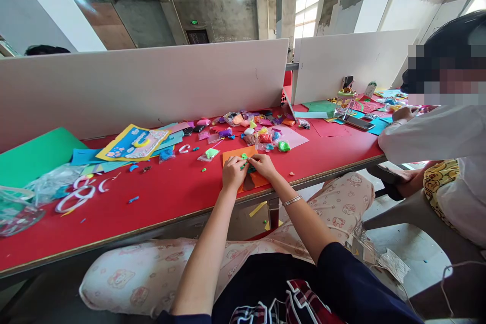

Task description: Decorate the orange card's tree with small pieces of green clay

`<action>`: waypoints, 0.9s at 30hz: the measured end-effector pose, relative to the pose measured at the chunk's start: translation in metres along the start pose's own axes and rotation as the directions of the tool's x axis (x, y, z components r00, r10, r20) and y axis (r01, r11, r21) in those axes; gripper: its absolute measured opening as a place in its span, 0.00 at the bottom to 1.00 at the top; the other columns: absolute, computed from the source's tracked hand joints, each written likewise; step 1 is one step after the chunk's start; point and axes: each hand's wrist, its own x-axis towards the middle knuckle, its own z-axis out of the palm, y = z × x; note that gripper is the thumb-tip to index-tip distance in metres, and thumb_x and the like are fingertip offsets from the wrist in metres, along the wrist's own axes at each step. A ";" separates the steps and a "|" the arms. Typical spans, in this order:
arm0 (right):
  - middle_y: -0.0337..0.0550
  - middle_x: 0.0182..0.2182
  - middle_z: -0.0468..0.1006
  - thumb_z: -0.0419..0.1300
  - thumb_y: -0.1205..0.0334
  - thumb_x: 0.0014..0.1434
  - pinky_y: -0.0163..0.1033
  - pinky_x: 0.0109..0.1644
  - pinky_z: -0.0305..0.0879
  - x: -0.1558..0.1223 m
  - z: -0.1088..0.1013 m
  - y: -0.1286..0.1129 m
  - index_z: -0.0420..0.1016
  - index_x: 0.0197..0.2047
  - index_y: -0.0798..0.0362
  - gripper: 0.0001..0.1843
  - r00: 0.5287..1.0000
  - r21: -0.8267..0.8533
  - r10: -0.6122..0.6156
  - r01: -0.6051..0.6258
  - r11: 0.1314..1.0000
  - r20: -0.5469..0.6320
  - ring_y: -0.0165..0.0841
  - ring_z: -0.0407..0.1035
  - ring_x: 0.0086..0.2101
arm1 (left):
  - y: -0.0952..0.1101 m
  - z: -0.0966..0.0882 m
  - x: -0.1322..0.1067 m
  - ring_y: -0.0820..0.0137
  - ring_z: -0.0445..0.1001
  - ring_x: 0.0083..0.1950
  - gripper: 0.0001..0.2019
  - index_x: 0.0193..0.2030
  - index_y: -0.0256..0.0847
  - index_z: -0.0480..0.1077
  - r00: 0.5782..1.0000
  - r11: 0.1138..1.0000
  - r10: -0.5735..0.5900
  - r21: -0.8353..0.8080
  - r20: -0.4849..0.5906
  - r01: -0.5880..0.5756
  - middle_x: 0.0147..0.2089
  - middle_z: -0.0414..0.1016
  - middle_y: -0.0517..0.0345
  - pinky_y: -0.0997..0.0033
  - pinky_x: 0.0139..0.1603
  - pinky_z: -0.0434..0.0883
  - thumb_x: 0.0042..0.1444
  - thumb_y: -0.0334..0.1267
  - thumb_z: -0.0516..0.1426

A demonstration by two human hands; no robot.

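Both hands meet over a sheet of orange paper [260,180] at the table's front edge. Bright green modelling clay [244,156] shows between the fingertips, with darker green clay partly hidden under them. Below it a brown clay piece [248,183] lies on the paper. My left hand [233,171] is closed, its fingertips pressed to the green clay. From the other side my right hand [263,166], thumb and finger pinched together, touches the same clay. A bag of bright green clay [284,146] lies just beyond the right hand.
Bagged coloured clay [261,136] heaps up behind the paper. Left are a yellow-framed picture [132,144], white scissors [78,197] and a clear plastic container [18,215]. A white partition [152,86] bounds the back. A person in a white sleeve [436,131] sits at right, near a phone [357,122].
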 end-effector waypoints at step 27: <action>0.35 0.18 0.62 0.54 0.49 0.59 0.33 0.27 0.49 -0.001 -0.002 -0.003 0.64 0.20 0.55 0.22 0.999 -0.029 0.034 -0.034 0.999 0.010 0.26 0.55 0.23 | 0.006 -0.004 0.002 0.67 0.72 0.39 0.13 0.33 0.44 0.78 0.996 0.999 -0.051 -0.012 0.068 0.051 0.32 0.74 0.53 0.71 0.35 0.68 0.63 0.41 0.54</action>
